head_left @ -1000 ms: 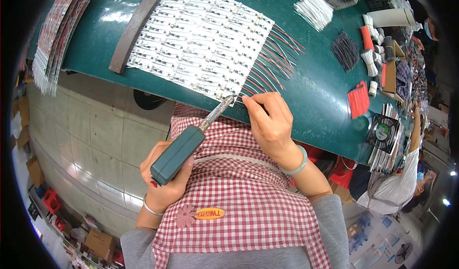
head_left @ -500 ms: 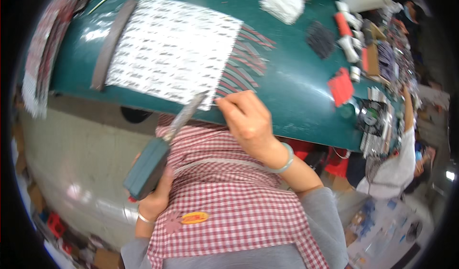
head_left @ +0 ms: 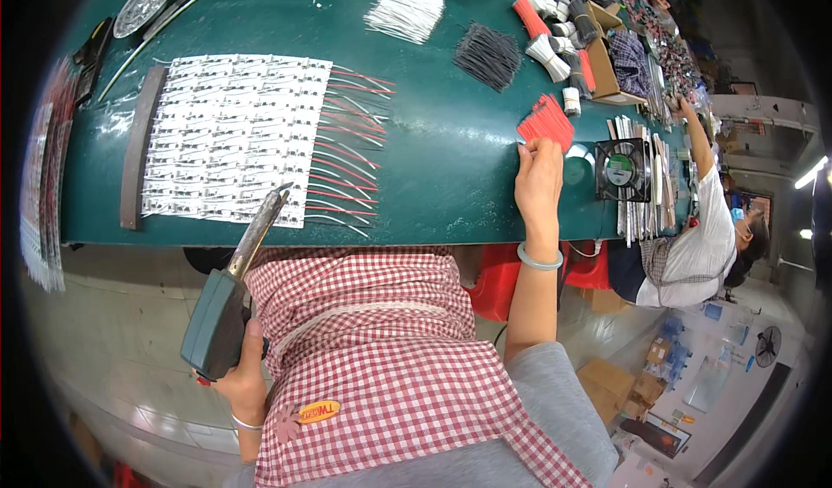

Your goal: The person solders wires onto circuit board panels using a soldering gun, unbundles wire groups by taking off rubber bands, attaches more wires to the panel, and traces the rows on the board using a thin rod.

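Observation:
My left hand point(head_left: 245, 380) is closed around the grip of a dark green soldering gun point(head_left: 212, 323). The gun's long metal tip reaches over the near right part of a white circuit-board panel point(head_left: 230, 141), which carries rows of small parts and short wires. Red and white wires point(head_left: 351, 176) fan out from the panel's right edge. Further right, my right hand point(head_left: 539, 185) has its fingers pinched at the near edge of a pile of short red wires point(head_left: 546, 122). How many wires are between the fingertips is hidden.
A brown bar point(head_left: 141, 150) lies along the panel's left edge. Piles of white wires point(head_left: 406, 9) and black wires point(head_left: 487, 56) sit farther back. A small black fan point(head_left: 622, 169) stands right of my right hand. A co-worker point(head_left: 693, 254) sits at the far right.
My right hand has moved from the panel's near right corner rightward to the red wires. The view has shifted. My left hand still holds the soldering gun over the panel.

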A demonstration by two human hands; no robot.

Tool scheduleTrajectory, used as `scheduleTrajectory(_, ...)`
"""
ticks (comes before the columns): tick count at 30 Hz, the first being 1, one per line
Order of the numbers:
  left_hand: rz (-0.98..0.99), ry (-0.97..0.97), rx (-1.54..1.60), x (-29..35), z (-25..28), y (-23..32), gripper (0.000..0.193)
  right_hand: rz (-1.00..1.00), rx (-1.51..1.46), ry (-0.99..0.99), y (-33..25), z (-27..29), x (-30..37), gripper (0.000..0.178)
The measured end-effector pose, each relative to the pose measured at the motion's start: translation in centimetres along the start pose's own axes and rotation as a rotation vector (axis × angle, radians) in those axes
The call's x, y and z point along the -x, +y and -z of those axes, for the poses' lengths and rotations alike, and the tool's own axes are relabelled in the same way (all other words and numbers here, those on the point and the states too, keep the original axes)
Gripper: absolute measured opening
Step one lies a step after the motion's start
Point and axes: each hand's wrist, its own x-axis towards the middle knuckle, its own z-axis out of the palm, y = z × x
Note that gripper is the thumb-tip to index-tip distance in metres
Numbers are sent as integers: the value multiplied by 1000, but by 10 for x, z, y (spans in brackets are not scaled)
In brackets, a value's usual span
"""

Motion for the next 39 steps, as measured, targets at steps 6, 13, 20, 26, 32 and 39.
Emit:
scheduleTrajectory(6,49,25,-20,4,-1,21,27,65,-222,-65,-66,7,3,9)
scheduleTrajectory(13,-21,-33,-76,6,2,44,23,477,-820,-265,-194,4,40,13)
scheduleTrajectory(20,-98,-100,-102,6,7,39,22,481,-754,-385,-212,-13,57,12)
scheduleTrajectory(26,-50,-155,-125,8,9,36,21,495,-700,-395,-209,-16,58,14)
scheduleTrajectory(32,-115,-183,-148,4,7,35,19,509,-664,-389,-211,-17,58,13)
scheduleTrajectory(39,-188,-205,-216,6,10,29,20,500,-648,-384,-213,-16,56,13)
